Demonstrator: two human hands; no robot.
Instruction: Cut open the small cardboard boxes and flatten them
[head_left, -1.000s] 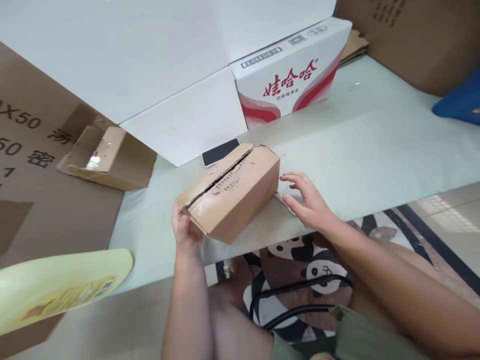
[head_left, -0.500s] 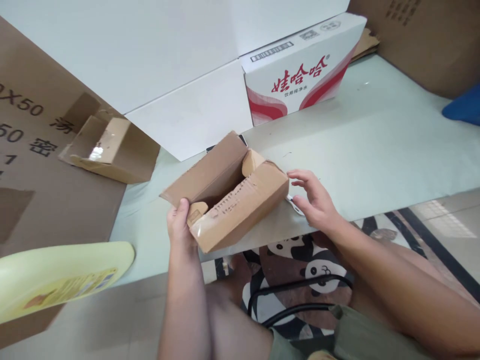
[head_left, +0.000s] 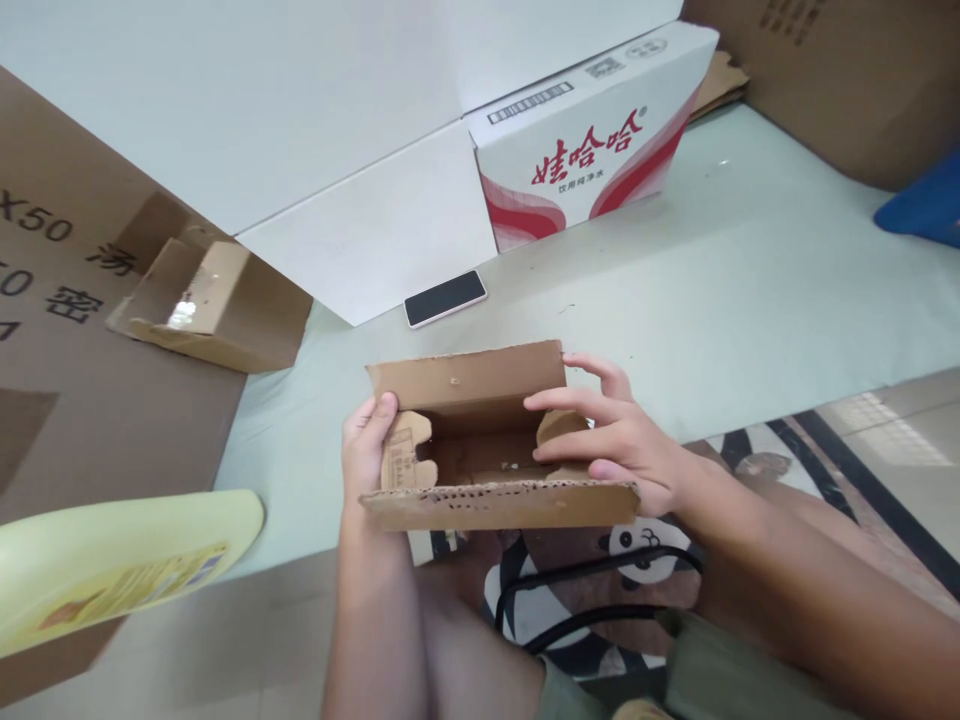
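Observation:
A small open cardboard box (head_left: 495, 508) is tilted toward me above the near edge of the table. Its long flaps are folded outward, and a few tiny pale bits lie on its inner floor. Around its left end my left hand (head_left: 364, 445) is closed, the thumb pressing beside the notched end flap (head_left: 409, 450). At the opposite end, my right hand (head_left: 634, 440) has its fingers spread over the rounded right flap (head_left: 562, 426), some of them reaching into the opening. Part of the right hand's contact with the cardboard is hidden.
A phone (head_left: 446, 299) lies on the pale green tabletop (head_left: 750, 270) beyond the box. White cartons, one with red lettering (head_left: 585, 160), stand behind. Another small cardboard box (head_left: 247, 310) sits at left, and a yellow-green bottle (head_left: 127, 560) projects at lower left.
The box has turned roughly level across and tipped toward me, showing its inside. My right hand has moved from beside it onto its right end. The phone has come fully into view.

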